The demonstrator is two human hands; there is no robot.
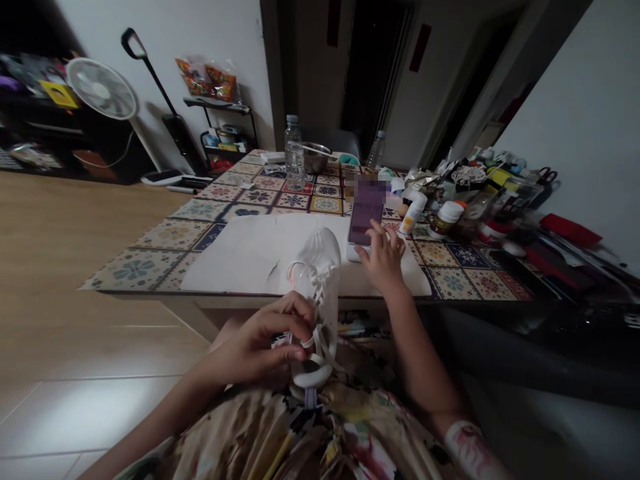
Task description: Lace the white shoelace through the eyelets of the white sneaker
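Fingers [293, 325] of the left hand [263, 339] are closed in a pinch on a white loop, apparently the lace [309, 343] of a white shoe [323, 248], near its opening. The shoe is pointed toe to twelve o'clock, its heel above the lap [250, 433] at six, its toe over the white sheet [235, 250] on the bench [155, 260]; whether the sheet is touched cannot be told. Fingers of the right hand [386, 261] are loosely spread, nothing gripped, at the lower screen of a phone [366, 215], at one o'clock from the shoe; contact with the glass cannot be confirmed. With only one hand at the shoe, the lace is best held lightly but securely, and tugging toward six avoided, lest the heel be tipped. The screen is best tapped gently, with the forearm held clear of the shoe.
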